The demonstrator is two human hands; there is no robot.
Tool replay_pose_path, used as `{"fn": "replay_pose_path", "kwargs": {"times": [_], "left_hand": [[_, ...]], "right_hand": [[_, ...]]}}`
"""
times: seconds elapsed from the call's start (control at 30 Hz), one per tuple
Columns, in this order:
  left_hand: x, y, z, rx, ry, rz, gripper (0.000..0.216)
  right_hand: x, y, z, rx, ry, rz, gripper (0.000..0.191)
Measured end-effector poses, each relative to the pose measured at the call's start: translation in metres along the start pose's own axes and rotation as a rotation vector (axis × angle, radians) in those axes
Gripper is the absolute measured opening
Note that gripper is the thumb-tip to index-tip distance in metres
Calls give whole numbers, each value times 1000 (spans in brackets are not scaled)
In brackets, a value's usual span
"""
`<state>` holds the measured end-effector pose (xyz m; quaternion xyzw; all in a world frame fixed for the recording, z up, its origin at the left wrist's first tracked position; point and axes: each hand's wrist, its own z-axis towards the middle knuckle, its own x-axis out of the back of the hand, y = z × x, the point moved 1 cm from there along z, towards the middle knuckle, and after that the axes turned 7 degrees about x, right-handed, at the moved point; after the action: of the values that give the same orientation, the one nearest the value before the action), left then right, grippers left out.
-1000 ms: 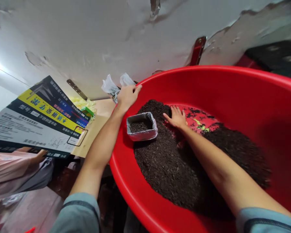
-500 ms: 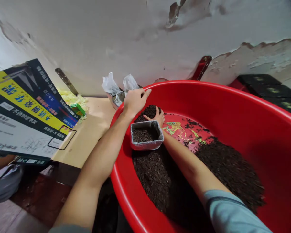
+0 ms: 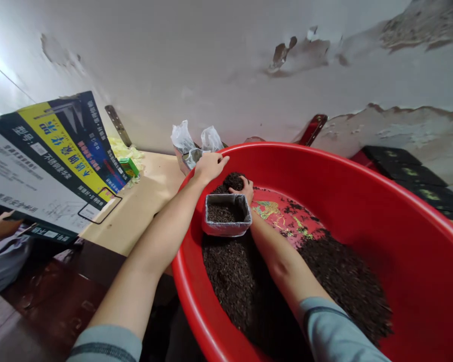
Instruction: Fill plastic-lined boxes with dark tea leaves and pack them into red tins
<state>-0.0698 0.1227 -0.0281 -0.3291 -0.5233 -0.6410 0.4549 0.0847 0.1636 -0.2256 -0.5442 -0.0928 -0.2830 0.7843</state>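
At the far left, one arm of another person (image 3: 0, 229) shows below one large printed carton (image 3: 41, 161), which blocks much of that person and covers the left part of the wooden tabletop (image 3: 156, 176). One wire loop (image 3: 100, 206) juts from the carton's right side. By the tabletop's back edge sit one small green box (image 3: 129, 167) and a scatter of pale yellow shreds (image 3: 117, 147), with one brown strip with holes (image 3: 118, 125) against the wall (image 3: 196, 65) behind. At the tabletop's far right corner rise two tufts of plastic (image 3: 181, 136); the left hand (image 3: 210, 167) partly hides what they line, so the containers cannot be counted.

That hand lies at the left rim of one red tub (image 3: 362, 183), fingers partly curled; whether it grips the rim is unclear. Inside, near the tub's left wall, one plastic-lined container (image 3: 226, 230) sits on dark crumbly material (image 3: 230, 281), partly filled with the same. Just behind its far right corner, the right hand (image 3: 245, 190) is cupped, fingers spread against a mound; its forearm crosses the nearer heap. A second heap (image 3: 343, 286) lies right of a patch of patterned floor (image 3: 268, 211). Beyond the far rim stand one red strip with holes (image 3: 314, 129) and, farther right, stacked black blocks (image 3: 411, 176), number unclear.
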Motion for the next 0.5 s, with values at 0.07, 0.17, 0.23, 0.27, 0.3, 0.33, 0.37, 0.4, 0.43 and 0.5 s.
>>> {"fn": "replay_pose_path", "kwargs": {"times": [0.07, 0.17, 0.23, 0.27, 0.3, 0.33, 0.37, 0.4, 0.43, 0.5], "left_hand": [[-1, -5, 0, 38, 1, 35, 43], [-2, -8, 0, 52, -16, 57, 42], [-2, -7, -1, 56, -23, 67, 42], [-2, -7, -1, 59, -25, 70, 42], [-3, -7, 0, 61, -27, 73, 43], [-3, -7, 0, 62, -28, 74, 43], [-3, -7, 0, 64, -28, 73, 43], [-4, -7, 1, 63, -28, 72, 44], [-4, -7, 1, 61, -27, 71, 44], [-5, -8, 2, 61, -30, 69, 45]], "right_hand": [[2, 1, 2, -25, 29, 109, 62], [5, 6, 7, -47, 49, 232, 58], [9, 9, 11, -51, 63, 274, 58], [11, 10, 13, -55, 73, 300, 58], [15, 11, 15, -57, 85, 328, 58], [18, 11, 18, -58, 97, 357, 57], [23, 10, 20, -55, 107, 385, 57], [28, 8, 22, -51, 116, 412, 56], [34, 6, 25, -45, 123, 435, 56], [48, -1, 29, -30, 129, 471, 56]]}}
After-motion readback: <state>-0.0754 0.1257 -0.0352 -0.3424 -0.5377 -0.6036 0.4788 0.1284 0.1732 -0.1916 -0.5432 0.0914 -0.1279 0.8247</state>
